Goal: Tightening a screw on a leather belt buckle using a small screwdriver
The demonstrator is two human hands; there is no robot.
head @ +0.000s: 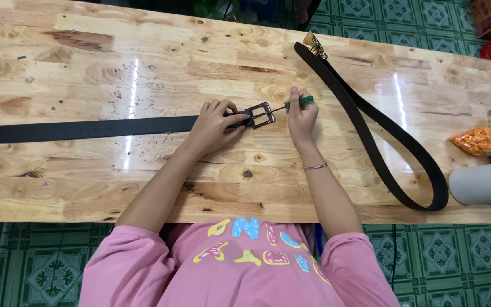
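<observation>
While the left hand (214, 122) pinned the black belt (86, 128) flat near mid-frame, its fingers were closed down on the strap end just beside the buckle (261, 115), and the right hand (301, 116) was clamped around a green-handled screwdriver (298, 103), tip pointed left into the buckle's right side. Buckle was a dark metal frame, lying flat on the wooden table (143, 68), already seated on the strap end; strap ran off to the left edge of the frame. Judged: the buckle looked fitted onto the belt, and the screw work at the clasp was under way, not finished, since the tool tip was at the buckle and both hands were engaged. Whether the screw was in or how tight, could not tell, too small. Small chips and shavings lay scattered on the table left of the hands, so some cutting or punching seemed done. A second belt (382, 131) with a gold buckle (315, 44) lay looped at the right, from upper centre down to lower right, well apart from the hands, buckle already on it, so that one looked complete. Snack bags (481, 140) sat at the far right edge, and a white cylinder (478, 183) below them, both untouched. A thin bracelet (316, 166) showed on the right wrist. Left to do, as judged: finish the fastening, then release the belt.
</observation>
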